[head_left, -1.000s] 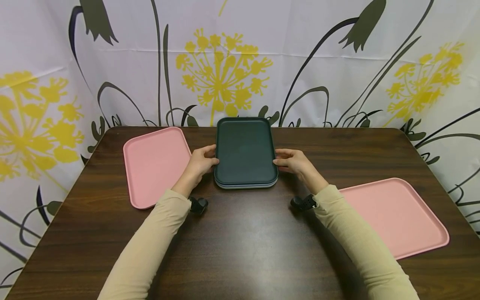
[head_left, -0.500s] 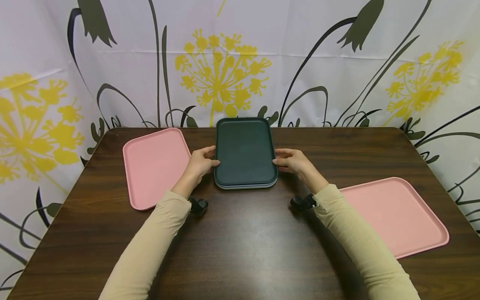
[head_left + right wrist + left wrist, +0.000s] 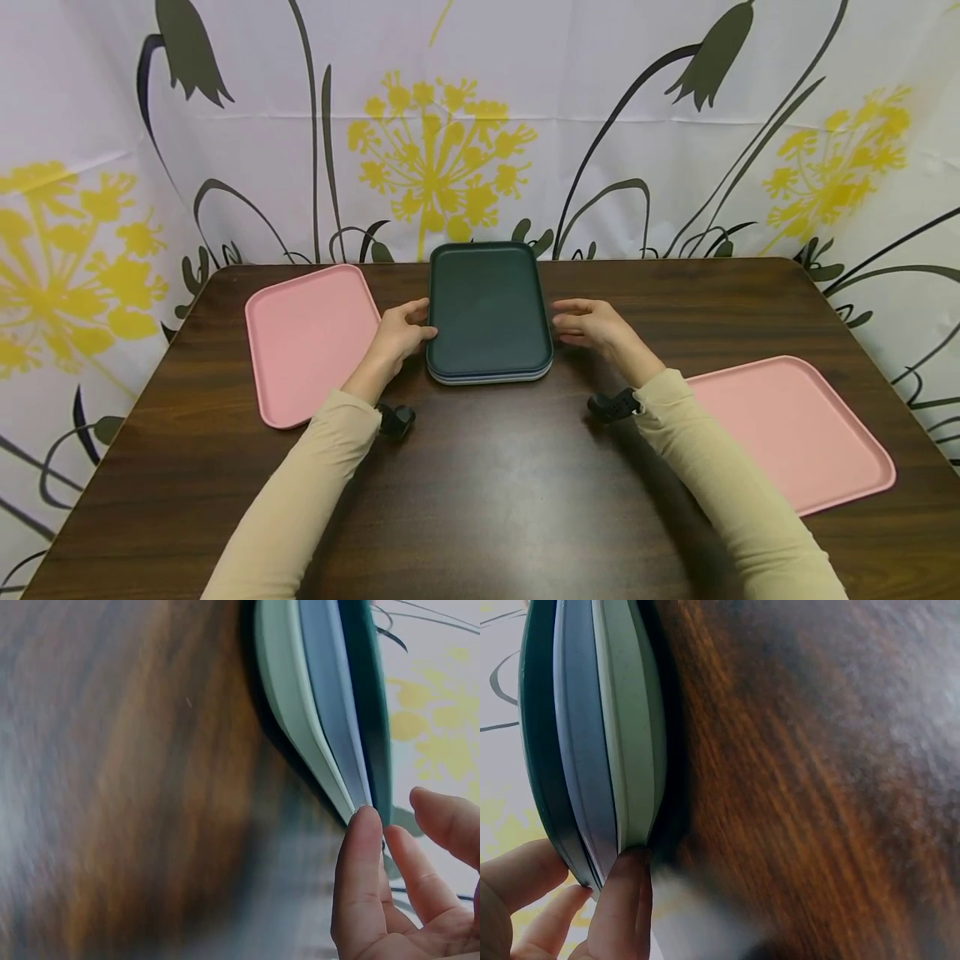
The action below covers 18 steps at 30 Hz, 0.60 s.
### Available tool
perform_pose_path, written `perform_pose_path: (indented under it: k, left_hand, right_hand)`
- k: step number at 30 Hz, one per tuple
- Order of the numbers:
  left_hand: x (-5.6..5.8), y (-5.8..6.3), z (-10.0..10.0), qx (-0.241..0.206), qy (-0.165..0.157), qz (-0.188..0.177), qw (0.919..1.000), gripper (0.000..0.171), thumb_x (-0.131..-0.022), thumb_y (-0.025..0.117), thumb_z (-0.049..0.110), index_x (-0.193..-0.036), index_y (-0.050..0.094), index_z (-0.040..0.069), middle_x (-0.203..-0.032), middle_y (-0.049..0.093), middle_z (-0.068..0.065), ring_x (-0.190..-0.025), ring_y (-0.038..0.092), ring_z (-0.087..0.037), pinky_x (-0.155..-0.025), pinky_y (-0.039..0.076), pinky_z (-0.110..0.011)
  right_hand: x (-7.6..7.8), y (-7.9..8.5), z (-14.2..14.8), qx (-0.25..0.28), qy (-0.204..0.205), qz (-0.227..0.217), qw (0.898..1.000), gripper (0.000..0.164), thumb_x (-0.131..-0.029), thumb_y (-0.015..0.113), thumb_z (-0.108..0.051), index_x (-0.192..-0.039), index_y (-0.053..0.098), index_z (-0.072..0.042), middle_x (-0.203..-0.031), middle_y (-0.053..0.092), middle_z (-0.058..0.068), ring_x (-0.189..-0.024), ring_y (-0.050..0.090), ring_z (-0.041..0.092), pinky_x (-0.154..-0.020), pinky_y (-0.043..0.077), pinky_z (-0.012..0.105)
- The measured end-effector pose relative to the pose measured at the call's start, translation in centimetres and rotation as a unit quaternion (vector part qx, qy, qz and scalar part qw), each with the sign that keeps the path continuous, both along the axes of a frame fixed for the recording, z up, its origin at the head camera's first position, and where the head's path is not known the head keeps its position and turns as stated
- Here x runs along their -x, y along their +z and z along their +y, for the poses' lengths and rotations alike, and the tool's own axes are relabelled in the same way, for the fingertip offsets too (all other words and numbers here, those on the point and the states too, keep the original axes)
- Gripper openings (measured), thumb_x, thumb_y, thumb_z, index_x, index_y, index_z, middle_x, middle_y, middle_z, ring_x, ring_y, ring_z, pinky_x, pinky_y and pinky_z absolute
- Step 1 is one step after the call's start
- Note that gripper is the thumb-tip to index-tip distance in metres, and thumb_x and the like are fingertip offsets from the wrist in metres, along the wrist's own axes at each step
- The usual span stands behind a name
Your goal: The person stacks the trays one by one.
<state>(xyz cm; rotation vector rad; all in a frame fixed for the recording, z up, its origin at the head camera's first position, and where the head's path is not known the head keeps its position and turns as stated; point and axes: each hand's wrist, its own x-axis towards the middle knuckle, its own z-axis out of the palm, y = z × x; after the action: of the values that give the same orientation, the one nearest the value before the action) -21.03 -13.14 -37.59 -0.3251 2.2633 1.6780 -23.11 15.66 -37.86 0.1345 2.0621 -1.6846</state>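
A stack of three rounded rectangular trays sits at the table's back middle. On top is a dark green tray (image 3: pixel 487 308); below it are a blue-grey tray (image 3: pixel 585 727) and a pale green tray (image 3: pixel 634 727). At the stack's left side my left hand (image 3: pixel 397 337) touches the edges with fairly straight fingertips, its thumb at the dark green rim. My right hand (image 3: pixel 600 329) stands beside the stack's right side, a small gap showing in the head view. Its fingers are relaxed and spread in the right wrist view, with nothing held.
A pink tray (image 3: pixel 307 342) lies left of the stack, partly behind the left wrist. Another pink tray (image 3: pixel 795 433) lies to the right, partly covered by the right sleeve. Behind the brown wooden table (image 3: pixel 495 500) hangs a flower-patterned curtain (image 3: pixel 600 83).
My right hand has moved slightly right, away from the stack's edge. My left thumb has eased back to the rim. The trays stay in place; the head view has tilted slightly up.
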Motion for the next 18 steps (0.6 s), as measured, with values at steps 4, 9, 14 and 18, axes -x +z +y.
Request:
perform_pose_path:
  k: [4,9,14,18]
  left_hand:
    - [-0.1,-0.1,-0.1,0.000,0.000,-0.001,1.0000,0.062,-0.094,0.052,-0.002,-0.150,0.030,0.009,-0.151,0.035,-0.021,-0.132,0.045,-0.033,-0.106,0.045,-0.044]
    - [-0.1,-0.1,-0.1,0.000,0.001,-0.001,1.0000,0.062,-0.094,0.052,-0.002,-0.150,0.030,0.010,-0.151,0.036,-0.021,-0.130,0.046,-0.033,-0.105,0.046,-0.044]
    - [-0.1,-0.1,-0.1,0.003,0.000,0.002,1.0000,0.061,-0.094,0.052,-0.002,-0.150,0.030,0.010,-0.150,0.036,-0.021,-0.129,0.048,-0.033,-0.104,0.047,-0.044]
    - [-0.1,-0.1,-0.1,0.004,-0.001,0.002,1.0000,0.061,-0.094,0.052,-0.001,-0.150,0.030,0.010,-0.150,0.036,-0.021,-0.128,0.048,-0.032,-0.104,0.047,-0.043]
  right_hand:
    - [0.2,0.5,1.2,-0.010,0.001,0.009,1.000,0.049,-0.097,0.050,-0.007,-0.144,0.037,0.003,-0.144,0.042,0.025,-0.113,0.055,0.023,-0.103,0.048,0.033]
    - [0.2,1.4,3.4,-0.015,-0.004,0.017,1.000,0.051,-0.098,0.050,-0.009,-0.145,0.035,0.003,-0.136,0.050,0.019,-0.101,0.060,0.011,-0.088,0.054,0.020]
    - [0.1,2.3,6.0,-0.004,-0.018,0.026,1.000,0.054,-0.098,0.049,-0.008,-0.146,0.030,0.005,-0.097,0.063,-0.011,-0.084,0.063,-0.002,-0.082,0.054,0.015]
    - [0.0,2.9,8.4,0.018,-0.032,0.022,0.999,0.054,-0.098,0.049,-0.008,-0.146,0.029,0.004,-0.081,0.064,-0.021,-0.079,0.064,-0.005,-0.080,0.054,0.014]
